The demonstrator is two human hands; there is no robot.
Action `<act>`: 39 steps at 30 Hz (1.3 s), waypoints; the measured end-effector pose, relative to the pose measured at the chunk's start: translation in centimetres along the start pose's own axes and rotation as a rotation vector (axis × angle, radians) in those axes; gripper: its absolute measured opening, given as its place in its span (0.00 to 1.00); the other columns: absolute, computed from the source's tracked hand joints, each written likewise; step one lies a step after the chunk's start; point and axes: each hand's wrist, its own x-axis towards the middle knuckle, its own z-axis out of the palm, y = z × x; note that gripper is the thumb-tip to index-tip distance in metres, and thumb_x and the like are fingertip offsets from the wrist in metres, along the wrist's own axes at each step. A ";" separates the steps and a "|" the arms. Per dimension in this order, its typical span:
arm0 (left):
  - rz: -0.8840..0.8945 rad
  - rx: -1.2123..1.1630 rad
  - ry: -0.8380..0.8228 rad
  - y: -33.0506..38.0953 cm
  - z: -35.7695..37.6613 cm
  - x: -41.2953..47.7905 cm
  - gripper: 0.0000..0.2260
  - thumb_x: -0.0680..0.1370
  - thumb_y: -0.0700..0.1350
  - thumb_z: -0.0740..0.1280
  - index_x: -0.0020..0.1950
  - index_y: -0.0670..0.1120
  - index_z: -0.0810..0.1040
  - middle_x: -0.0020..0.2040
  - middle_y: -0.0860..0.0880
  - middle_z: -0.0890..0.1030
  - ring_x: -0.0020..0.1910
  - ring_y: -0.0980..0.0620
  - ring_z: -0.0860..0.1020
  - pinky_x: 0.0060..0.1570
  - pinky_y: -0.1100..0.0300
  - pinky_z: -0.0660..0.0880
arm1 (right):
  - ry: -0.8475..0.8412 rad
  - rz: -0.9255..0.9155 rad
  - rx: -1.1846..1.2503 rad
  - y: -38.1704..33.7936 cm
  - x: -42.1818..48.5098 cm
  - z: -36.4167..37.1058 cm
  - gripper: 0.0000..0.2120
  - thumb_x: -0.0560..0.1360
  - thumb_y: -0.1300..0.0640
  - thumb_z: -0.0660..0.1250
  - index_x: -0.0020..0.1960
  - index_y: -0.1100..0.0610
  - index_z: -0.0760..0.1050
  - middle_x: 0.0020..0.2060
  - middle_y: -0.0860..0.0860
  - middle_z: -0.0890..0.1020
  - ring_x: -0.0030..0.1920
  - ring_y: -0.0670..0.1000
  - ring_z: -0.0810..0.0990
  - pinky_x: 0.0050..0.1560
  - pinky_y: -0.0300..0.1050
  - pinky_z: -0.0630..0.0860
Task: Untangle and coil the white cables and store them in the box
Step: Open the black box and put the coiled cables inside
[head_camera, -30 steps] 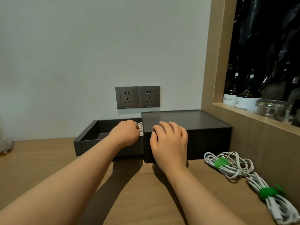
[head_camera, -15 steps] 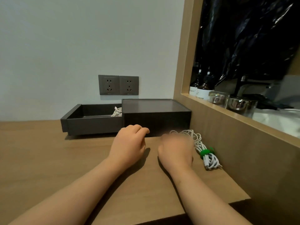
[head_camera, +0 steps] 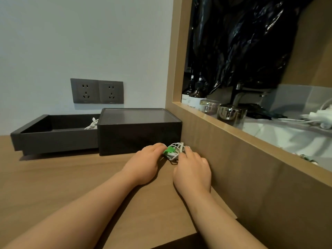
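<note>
A bundle of white cables (head_camera: 175, 150) with a green clip (head_camera: 168, 150) lies on the wooden desk in front of the dark box (head_camera: 138, 130). My left hand (head_camera: 143, 164) grips the bundle from the left, fingers curled at the clip. My right hand (head_camera: 192, 169) holds it from the right, fingertips on the loops. The box's drawer (head_camera: 53, 139) is pulled out to the left and holds another white coiled cable (head_camera: 92, 125) at its right end.
A wooden partition (head_camera: 233, 159) rises right beside the cables. Behind its opening stand bottles (head_camera: 194, 97) and glass jars (head_camera: 230, 114). Two wall sockets (head_camera: 97, 91) sit above the box. The desk's front edge (head_camera: 161, 243) is near my forearms.
Both hands left the box and drawer, drew back over the desk, then moved right onto the cable bundle and gathered it. The camera view pulled back and turned right.
</note>
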 end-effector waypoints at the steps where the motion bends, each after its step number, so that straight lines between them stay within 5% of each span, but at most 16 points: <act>1: 0.011 -0.025 -0.054 -0.2 0.2 0.5 0.26 0.79 0.39 0.59 0.76 0.55 0.57 0.76 0.54 0.60 0.73 0.53 0.60 0.72 0.54 0.61 | -0.001 0.007 0.007 0.1 0.4 0.2 0.21 0.80 0.57 0.57 0.73 0.54 0.62 0.74 0.53 0.61 0.68 0.52 0.66 0.66 0.47 0.65; 4: 0.064 0.021 -0.110 -1.2 0.4 1.5 0.24 0.80 0.41 0.57 0.75 0.57 0.59 0.75 0.55 0.62 0.71 0.53 0.63 0.68 0.54 0.64 | -0.032 -0.018 -0.039 0.3 1.3 1.0 0.24 0.81 0.56 0.54 0.75 0.55 0.54 0.75 0.55 0.57 0.69 0.53 0.67 0.66 0.47 0.64; 9: 0.102 0.120 0.016 -2.0 0.2 1.3 0.15 0.80 0.51 0.57 0.67 0.55 0.67 0.67 0.56 0.70 0.66 0.54 0.66 0.62 0.58 0.66 | -0.033 -0.064 -0.150 0.0 2.2 1.4 0.19 0.81 0.52 0.51 0.71 0.54 0.61 0.67 0.53 0.69 0.63 0.55 0.70 0.60 0.49 0.64; 15: 0.106 0.271 0.200 -2.7 0.0 0.2 0.23 0.79 0.58 0.56 0.74 0.56 0.59 0.61 0.54 0.72 0.60 0.53 0.67 0.57 0.59 0.64 | 0.005 -0.093 -0.102 -0.2 2.0 1.5 0.18 0.79 0.54 0.54 0.69 0.49 0.63 0.65 0.49 0.71 0.61 0.54 0.71 0.58 0.49 0.65; 20: 0.157 0.335 0.263 -5.6 -2.2 -2.8 0.17 0.74 0.61 0.63 0.59 0.54 0.76 0.50 0.52 0.72 0.50 0.52 0.68 0.46 0.60 0.64 | 0.010 -0.295 0.052 -1.7 1.0 1.0 0.17 0.79 0.54 0.59 0.67 0.44 0.66 0.63 0.44 0.74 0.62 0.49 0.72 0.58 0.46 0.66; 27: -0.011 -0.043 0.065 -11.2 -6.6 -9.5 0.12 0.71 0.56 0.71 0.50 0.59 0.70 0.54 0.67 0.63 0.56 0.63 0.68 0.53 0.68 0.73 | -0.037 -0.661 0.171 -7.5 0.1 1.2 0.20 0.80 0.54 0.58 0.71 0.45 0.64 0.68 0.44 0.71 0.66 0.48 0.68 0.64 0.46 0.63; 31: -0.138 -0.145 0.050 -13.7 -8.7 -12.1 0.14 0.69 0.48 0.74 0.45 0.57 0.68 0.54 0.64 0.66 0.55 0.60 0.71 0.52 0.67 0.75 | -0.029 -0.795 0.244 -11.7 0.1 2.0 0.21 0.79 0.56 0.59 0.71 0.48 0.64 0.68 0.46 0.72 0.67 0.50 0.70 0.66 0.48 0.65; 35: -0.228 -0.286 0.094 -15.2 -9.7 -13.0 0.18 0.71 0.47 0.74 0.53 0.56 0.67 0.56 0.57 0.69 0.53 0.59 0.72 0.48 0.70 0.71 | 0.049 -0.811 0.281 -14.4 0.8 3.3 0.20 0.76 0.54 0.61 0.68 0.52 0.69 0.64 0.49 0.75 0.56 0.51 0.77 0.54 0.46 0.71; 37: -0.254 -0.357 0.093 -14.9 -9.8 -12.7 0.21 0.75 0.50 0.69 0.65 0.58 0.64 0.65 0.57 0.67 0.57 0.60 0.71 0.55 0.69 0.69 | 0.105 -0.703 0.335 -14.9 1.1 3.5 0.18 0.76 0.52 0.60 0.65 0.52 0.72 0.59 0.48 0.78 0.55 0.50 0.78 0.53 0.45 0.69; 39: -0.257 -0.154 0.043 -14.6 -9.6 -11.7 0.24 0.80 0.52 0.60 0.74 0.58 0.57 0.74 0.57 0.60 0.68 0.55 0.64 0.67 0.58 0.64 | 0.116 -0.588 0.342 -14.8 1.3 3.5 0.17 0.78 0.51 0.58 0.66 0.50 0.70 0.57 0.45 0.78 0.56 0.48 0.76 0.56 0.44 0.67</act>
